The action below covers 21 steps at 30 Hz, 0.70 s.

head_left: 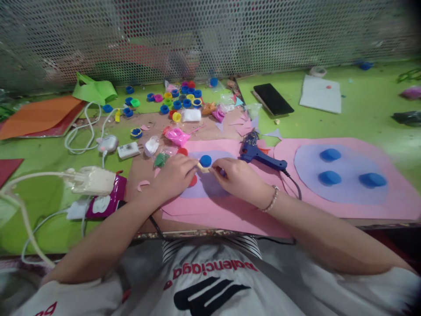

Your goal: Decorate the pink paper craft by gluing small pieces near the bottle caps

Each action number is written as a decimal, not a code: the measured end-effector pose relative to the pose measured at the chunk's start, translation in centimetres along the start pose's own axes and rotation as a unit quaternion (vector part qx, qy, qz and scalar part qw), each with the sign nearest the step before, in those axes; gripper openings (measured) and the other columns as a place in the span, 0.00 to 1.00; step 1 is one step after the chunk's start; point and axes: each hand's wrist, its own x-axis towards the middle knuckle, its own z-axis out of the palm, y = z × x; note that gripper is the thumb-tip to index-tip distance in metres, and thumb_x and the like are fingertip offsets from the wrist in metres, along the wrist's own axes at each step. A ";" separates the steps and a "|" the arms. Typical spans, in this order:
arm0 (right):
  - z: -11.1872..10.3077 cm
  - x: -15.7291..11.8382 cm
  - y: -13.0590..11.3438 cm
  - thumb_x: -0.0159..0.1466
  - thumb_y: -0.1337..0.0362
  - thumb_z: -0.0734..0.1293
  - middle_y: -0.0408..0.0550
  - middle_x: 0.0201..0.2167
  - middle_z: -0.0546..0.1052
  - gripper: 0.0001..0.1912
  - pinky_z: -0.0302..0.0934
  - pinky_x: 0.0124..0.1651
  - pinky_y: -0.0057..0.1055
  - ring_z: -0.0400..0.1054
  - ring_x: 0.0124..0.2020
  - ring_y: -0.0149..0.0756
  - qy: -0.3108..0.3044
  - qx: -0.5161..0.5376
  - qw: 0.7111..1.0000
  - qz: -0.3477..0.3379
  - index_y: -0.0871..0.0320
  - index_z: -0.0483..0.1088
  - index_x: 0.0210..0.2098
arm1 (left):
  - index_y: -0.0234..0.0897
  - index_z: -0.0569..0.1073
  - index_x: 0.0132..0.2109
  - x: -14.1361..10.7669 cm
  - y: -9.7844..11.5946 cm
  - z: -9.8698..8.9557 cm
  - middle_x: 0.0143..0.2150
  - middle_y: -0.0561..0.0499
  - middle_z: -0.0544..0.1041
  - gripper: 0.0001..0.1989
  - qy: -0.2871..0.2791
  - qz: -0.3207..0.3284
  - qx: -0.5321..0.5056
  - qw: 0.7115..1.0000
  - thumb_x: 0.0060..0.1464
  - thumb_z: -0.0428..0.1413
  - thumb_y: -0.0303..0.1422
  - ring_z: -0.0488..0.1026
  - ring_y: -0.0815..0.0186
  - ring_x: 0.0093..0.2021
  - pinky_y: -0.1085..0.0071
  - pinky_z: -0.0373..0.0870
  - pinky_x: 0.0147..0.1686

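Note:
My left hand (177,174) and my right hand (241,177) meet over a lilac paper oval (187,192) that lies on a pink paper sheet (213,216). Pinched between the fingertips of both is a small cream-coloured piece (204,168), too small to tell its kind. Right behind it shows a blue bottle cap (205,160); whether the piece touches it I cannot tell. Red caps (192,180) sit beside my left fingers, partly covered. Past my right hand, a blue glue gun (263,158) rests on the pink paper.
To the right, another pink sheet (348,210) carries a lilac oval with three blue caps (330,177). Many loose bottle caps (177,104) lie at the back, before a perforated metal screen (210,39). A phone (272,99), chargers (129,150) and white cables (24,210) surround the work.

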 end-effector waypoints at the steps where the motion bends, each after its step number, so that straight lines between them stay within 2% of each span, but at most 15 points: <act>1: 0.1 -0.1 0.0 0.64 0.65 0.58 0.52 0.30 0.74 0.11 0.55 0.33 0.29 0.66 0.30 0.35 0.002 -0.019 1.000 -0.013 0.63 0.70 0.36 | 0.33 0.71 0.47 0.0 0.0 0.0 0.44 0.44 0.76 0.14 0.000 0.003 0.003 1.000 0.59 0.46 0.31 0.68 0.60 0.46 0.59 0.65 0.48; 4: 0.3 -0.4 0.1 0.65 0.63 0.58 0.54 0.32 0.74 0.12 0.56 0.35 0.31 0.66 0.33 0.38 -0.001 -0.054 0.997 -0.055 0.65 0.69 0.39 | 0.32 0.72 0.47 0.0 0.1 0.0 0.44 0.44 0.75 0.14 -0.001 0.011 0.015 1.000 0.59 0.45 0.32 0.68 0.61 0.46 0.60 0.64 0.48; 10: 0.4 -0.3 0.4 0.63 0.68 0.60 0.53 0.35 0.73 0.09 0.57 0.42 0.33 0.65 0.38 0.39 -0.018 -0.080 0.991 -0.104 0.63 0.69 0.41 | 0.31 0.72 0.47 -0.1 0.1 0.1 0.45 0.44 0.75 0.15 -0.002 0.018 0.027 0.999 0.59 0.45 0.32 0.68 0.60 0.46 0.60 0.64 0.49; 15: 0.4 0.3 1.0 0.62 0.70 0.61 0.52 0.32 0.72 0.09 0.56 0.42 0.33 0.63 0.37 0.39 -0.008 -0.066 0.993 -0.097 0.61 0.72 0.38 | 0.31 0.71 0.48 -0.1 0.1 0.1 0.46 0.44 0.75 0.15 -0.003 0.024 0.028 0.999 0.59 0.45 0.32 0.68 0.60 0.46 0.60 0.64 0.49; 21: 0.5 0.6 1.5 0.61 0.72 0.62 0.52 0.32 0.72 0.09 0.56 0.44 0.34 0.63 0.36 0.38 -0.025 -0.060 0.996 -0.062 0.61 0.73 0.36 | 0.32 0.70 0.49 -0.3 0.3 0.1 0.49 0.43 0.73 0.15 -0.013 0.026 0.035 0.999 0.57 0.48 0.32 0.67 0.58 0.48 0.59 0.64 0.49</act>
